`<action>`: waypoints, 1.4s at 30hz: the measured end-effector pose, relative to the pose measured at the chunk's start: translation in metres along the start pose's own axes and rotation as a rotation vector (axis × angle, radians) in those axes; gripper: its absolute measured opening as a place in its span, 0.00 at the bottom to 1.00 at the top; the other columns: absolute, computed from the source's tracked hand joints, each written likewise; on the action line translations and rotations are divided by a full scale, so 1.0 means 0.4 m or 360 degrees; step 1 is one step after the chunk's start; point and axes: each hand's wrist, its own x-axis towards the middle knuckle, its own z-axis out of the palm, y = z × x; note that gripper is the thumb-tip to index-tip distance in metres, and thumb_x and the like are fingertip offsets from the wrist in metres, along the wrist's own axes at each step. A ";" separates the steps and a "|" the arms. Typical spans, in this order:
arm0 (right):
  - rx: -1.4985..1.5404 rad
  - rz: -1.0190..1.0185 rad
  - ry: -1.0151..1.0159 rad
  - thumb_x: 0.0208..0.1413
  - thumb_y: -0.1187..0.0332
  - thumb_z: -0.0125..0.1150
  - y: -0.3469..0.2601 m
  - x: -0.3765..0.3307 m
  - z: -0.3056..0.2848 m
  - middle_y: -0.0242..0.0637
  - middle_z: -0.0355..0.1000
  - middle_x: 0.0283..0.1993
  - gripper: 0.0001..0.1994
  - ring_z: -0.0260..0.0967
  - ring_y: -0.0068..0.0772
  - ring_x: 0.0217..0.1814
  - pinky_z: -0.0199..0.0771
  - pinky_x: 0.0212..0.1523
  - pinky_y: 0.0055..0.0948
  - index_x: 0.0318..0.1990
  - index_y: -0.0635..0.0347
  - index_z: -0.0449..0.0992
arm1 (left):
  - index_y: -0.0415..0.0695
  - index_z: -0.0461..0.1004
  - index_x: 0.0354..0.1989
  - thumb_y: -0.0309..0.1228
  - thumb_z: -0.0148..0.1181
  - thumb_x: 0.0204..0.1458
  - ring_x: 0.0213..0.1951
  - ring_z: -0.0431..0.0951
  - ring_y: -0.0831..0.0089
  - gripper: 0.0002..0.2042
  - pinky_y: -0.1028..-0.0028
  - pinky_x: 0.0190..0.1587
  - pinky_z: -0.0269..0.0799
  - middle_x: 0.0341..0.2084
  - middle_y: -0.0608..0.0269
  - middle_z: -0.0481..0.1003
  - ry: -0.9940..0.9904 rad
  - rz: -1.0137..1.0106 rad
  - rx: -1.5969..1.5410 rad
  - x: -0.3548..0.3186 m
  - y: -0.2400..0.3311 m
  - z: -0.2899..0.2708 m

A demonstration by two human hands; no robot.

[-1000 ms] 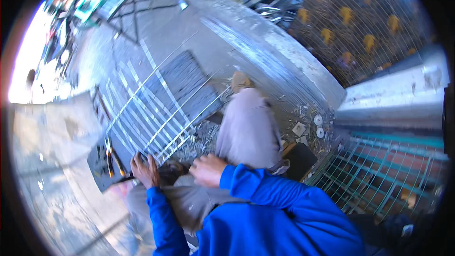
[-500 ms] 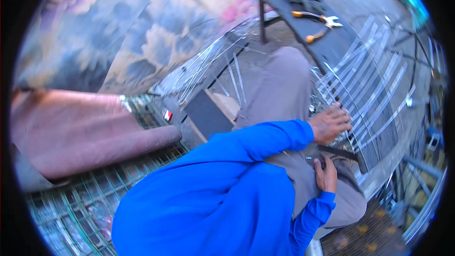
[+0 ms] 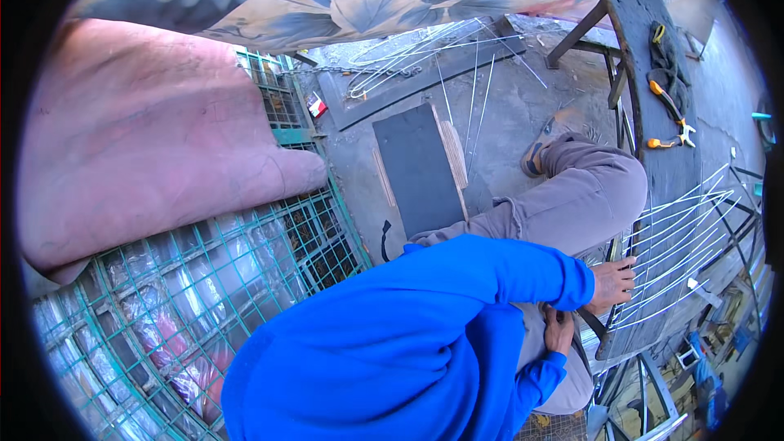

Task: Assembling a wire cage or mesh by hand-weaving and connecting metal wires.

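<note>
My left hand (image 3: 611,286) rests at the near edge of the dark board-topped bench (image 3: 671,196). Its fingers are a little apart and reach over the ends of several thin pale rods (image 3: 678,249), which fan out across the bench top. Below it, close to my lap, my right hand (image 3: 559,331) is curled, with a small dark thing at its fingertips that I cannot make out. Farther along the bench lie pliers with orange-and-black handles (image 3: 674,118), their handles spread. A dark glove-like bundle (image 3: 665,61) sits beyond them.
A low black-topped stool (image 3: 418,170) stands on the floor left of my leg. Behind it are a flat frame (image 3: 433,77) and loose pale rods (image 3: 478,106). At left, a pink sheet (image 3: 155,131) covers part of a green wire-mesh cage (image 3: 188,278). Metal frames (image 3: 645,396) stand at lower right.
My view has swung left, so the bench shows farther right. My left hand stays near the rod ends, its fingers less spread. My right hand's fingers have curled in.
</note>
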 end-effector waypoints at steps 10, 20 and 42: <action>0.0405 -0.0199 0.1324 0.65 0.69 0.62 -0.240 -0.302 -0.107 0.44 0.79 0.43 0.12 0.79 0.37 0.44 0.76 0.47 0.32 0.52 0.61 0.81 | 0.46 0.78 0.52 0.39 0.68 0.48 0.55 0.76 0.56 0.22 0.58 0.53 0.76 0.49 0.56 0.76 -0.0448 -0.0222 -0.0125 0.031 -0.081 -0.097; 0.1374 0.0761 0.2710 0.70 0.63 0.57 0.133 -0.814 0.145 0.32 0.79 0.44 0.15 0.72 0.19 0.42 0.73 0.45 0.23 0.55 0.64 0.80 | 0.46 0.76 0.58 0.47 0.66 0.55 0.66 0.63 0.51 0.25 0.41 0.72 0.40 0.61 0.48 0.68 -0.0757 0.0100 0.0386 0.103 -0.002 -0.163; 0.0544 0.1136 0.1255 0.62 0.58 0.63 1.006 -0.218 -0.015 0.43 0.77 0.51 0.13 0.75 0.49 0.53 0.77 0.54 0.45 0.47 0.54 0.82 | 0.41 0.69 0.63 0.47 0.65 0.58 0.68 0.60 0.44 0.30 0.52 0.70 0.54 0.66 0.41 0.61 -0.1036 0.0345 0.0210 0.457 0.221 0.463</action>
